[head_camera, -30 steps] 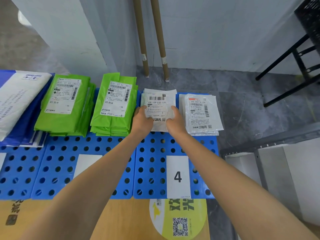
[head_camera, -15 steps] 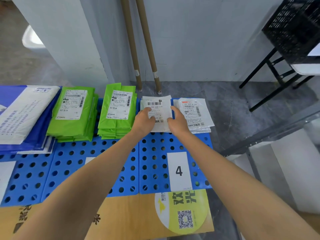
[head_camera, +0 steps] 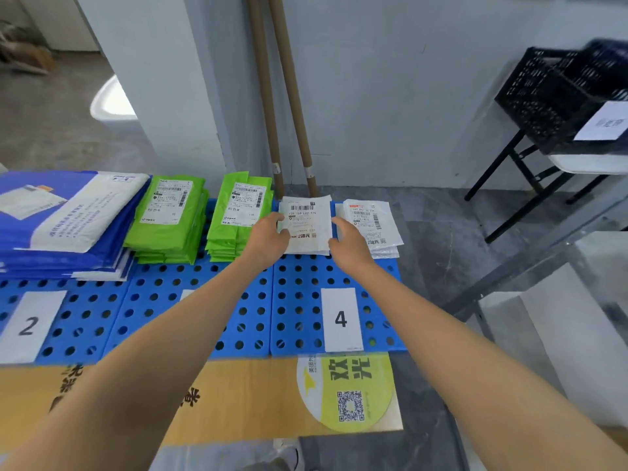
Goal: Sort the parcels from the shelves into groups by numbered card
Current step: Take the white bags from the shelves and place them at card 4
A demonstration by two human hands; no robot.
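Note:
A white parcel stack (head_camera: 307, 222) with a barcode label lies at the far end of the blue perforated board (head_camera: 299, 300) that carries card 4 (head_camera: 341, 319). My left hand (head_camera: 268, 237) touches the stack's left edge, and my right hand (head_camera: 350, 243) lies against its right edge with fingers fairly straight. A second white parcel stack (head_camera: 375, 224) sits just right of my right hand. Left of these are two green parcel stacks (head_camera: 170, 219) (head_camera: 238, 215) and a pile of blue-and-white parcels (head_camera: 61, 219) behind card 2 (head_camera: 29, 326).
Two cardboard tubes (head_camera: 282, 96) lean on the wall behind the boards. A black crate (head_camera: 557, 93) sits on a folding stand at the right. Flattened cardboard (head_camera: 238, 396) lies under the boards' near edge. A grey metal shelf frame (head_camera: 530, 266) stands at the right.
Both hands slid from the near edge of the white stack to its left and right sides. The view has tilted up, showing more of the wall and crate.

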